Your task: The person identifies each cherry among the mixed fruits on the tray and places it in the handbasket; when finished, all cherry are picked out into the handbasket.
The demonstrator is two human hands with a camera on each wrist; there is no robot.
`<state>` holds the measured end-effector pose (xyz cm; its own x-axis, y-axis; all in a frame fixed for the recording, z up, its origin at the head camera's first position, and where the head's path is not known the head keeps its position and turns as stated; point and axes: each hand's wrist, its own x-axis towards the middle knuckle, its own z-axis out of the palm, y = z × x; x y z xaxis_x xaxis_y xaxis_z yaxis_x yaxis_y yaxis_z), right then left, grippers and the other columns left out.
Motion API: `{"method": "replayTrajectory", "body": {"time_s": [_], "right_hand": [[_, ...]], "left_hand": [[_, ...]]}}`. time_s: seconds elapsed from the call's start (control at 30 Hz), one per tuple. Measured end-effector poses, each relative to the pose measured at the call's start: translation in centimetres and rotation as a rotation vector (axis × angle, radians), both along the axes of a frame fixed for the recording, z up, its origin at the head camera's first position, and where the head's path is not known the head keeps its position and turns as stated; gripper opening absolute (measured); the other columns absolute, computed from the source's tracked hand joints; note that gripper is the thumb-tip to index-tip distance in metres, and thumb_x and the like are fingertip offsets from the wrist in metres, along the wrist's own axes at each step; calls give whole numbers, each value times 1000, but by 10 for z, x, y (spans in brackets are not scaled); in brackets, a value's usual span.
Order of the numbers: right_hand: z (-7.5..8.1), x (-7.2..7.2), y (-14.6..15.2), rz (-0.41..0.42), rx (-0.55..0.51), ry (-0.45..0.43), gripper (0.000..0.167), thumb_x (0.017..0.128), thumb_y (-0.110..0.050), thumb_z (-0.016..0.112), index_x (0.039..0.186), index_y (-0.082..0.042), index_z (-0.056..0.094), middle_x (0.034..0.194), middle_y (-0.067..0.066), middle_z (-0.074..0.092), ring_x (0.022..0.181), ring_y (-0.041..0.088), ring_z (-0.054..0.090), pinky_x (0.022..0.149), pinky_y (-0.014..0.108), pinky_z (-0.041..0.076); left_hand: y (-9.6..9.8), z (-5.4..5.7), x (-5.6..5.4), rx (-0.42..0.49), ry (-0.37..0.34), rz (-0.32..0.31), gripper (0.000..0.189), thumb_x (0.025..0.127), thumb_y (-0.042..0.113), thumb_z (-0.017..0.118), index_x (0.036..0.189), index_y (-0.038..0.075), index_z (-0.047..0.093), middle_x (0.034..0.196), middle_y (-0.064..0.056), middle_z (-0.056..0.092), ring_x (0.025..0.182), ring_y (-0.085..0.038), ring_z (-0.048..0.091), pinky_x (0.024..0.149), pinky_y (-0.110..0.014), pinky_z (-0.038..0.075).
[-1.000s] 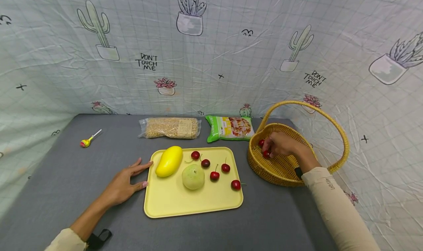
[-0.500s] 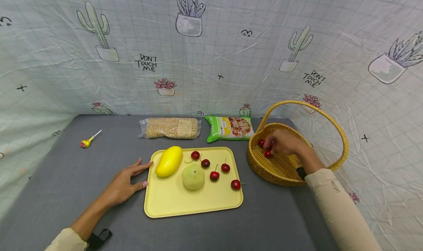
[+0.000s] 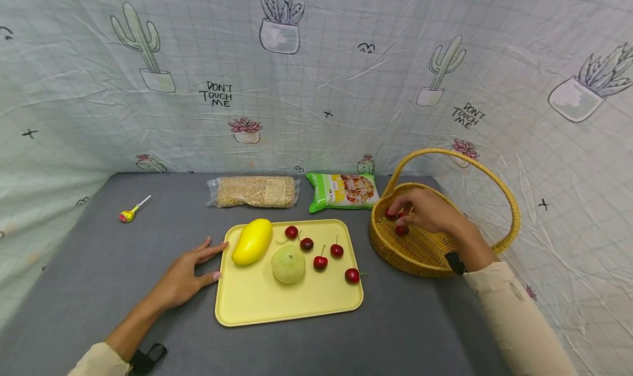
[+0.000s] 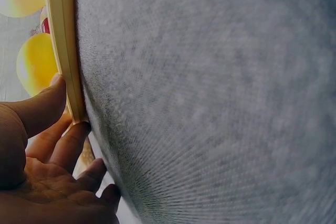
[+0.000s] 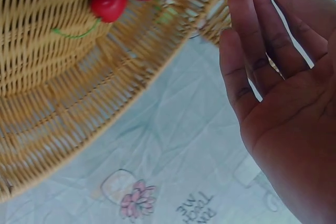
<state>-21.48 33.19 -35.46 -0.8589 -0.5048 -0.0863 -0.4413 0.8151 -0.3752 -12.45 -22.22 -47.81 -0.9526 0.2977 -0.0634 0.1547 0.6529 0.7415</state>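
Note:
My left hand rests at the left edge of a yellow tray, thumb and index finger touching its rim. The left wrist view shows the thumb and fingers against the tray rim. On the tray lie a yellow mango, a round pale-green fruit and several red cherries. My right hand is over a wicker basket with nothing in its loosely bent fingers. Below it lie cherries; in the right wrist view, three cherries sit apart from the fingers.
Behind the tray lie a clear bag of yellow grains and a green packet. A lollipop is at the far left of the grey table. The basket's tall handle arches up on the right, beside a printed cloth backdrop.
My right hand has let go of a cherry in the basket and lifted slightly, its fingers spreading apart. The left hand has stayed at the tray's edge.

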Motion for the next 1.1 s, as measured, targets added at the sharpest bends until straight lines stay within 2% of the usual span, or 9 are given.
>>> {"method": "replayTrajectory", "body": {"time_s": [0.1,0.27,0.43,0.57,0.67,0.73,0.83,1.1], "right_hand": [[4,7,-7,16,-19,33,18,90,-11,85,106,-21,83,103,-5,80,94,18,73,79,35,60],[9,16,-20,48,-56,84,19,90,-9,86,103,-21,82,99,-5,79,87,11,69,78,35,60],[12,24,-33,69,-98,45,17,92,-6,83,107,-13,81,95,-2,77,71,8,65,68,26,57],[12,29,-42,80,-122,25,18,93,-6,82,110,-12,81,99,2,79,75,9,67,68,26,57],[11,33,-50,93,-113,54,19,91,-10,84,108,-17,81,103,-3,80,86,10,69,74,29,59],[10,35,-54,112,-110,73,19,90,-13,86,108,-19,81,103,-6,79,88,10,69,77,32,60],[9,38,-62,126,-108,86,19,89,-16,88,107,-20,81,101,-8,77,88,9,68,78,34,61],[1,43,-78,144,-112,81,21,89,-19,88,109,-19,81,102,-8,78,82,5,64,74,29,60]], "left_hand": [[0,0,0,1,1,1,69,91,15,83,155,14,57,168,-35,30,156,-60,24,117,-81,25],[0,-1,1,-2,-3,5,69,92,16,83,156,15,57,168,-34,29,156,-60,24,117,-81,24],[1,0,1,-8,-16,12,70,91,16,83,156,16,56,169,-34,29,156,-60,23,118,-81,24],[1,-1,1,-17,-20,14,70,91,17,83,156,16,56,169,-34,29,156,-60,24,118,-81,24],[1,-1,1,-21,-17,13,70,92,17,83,156,16,57,169,-34,29,156,-60,25,117,-81,25],[1,-2,1,-22,-16,12,70,92,17,83,156,16,57,169,-34,29,156,-60,25,117,-81,25],[1,-2,1,-17,-11,12,70,91,17,84,156,16,57,168,-34,30,156,-60,25,117,-81,25],[1,0,2,-10,-2,11,69,91,16,83,155,16,57,168,-34,31,156,-60,26,117,-81,25]]}}
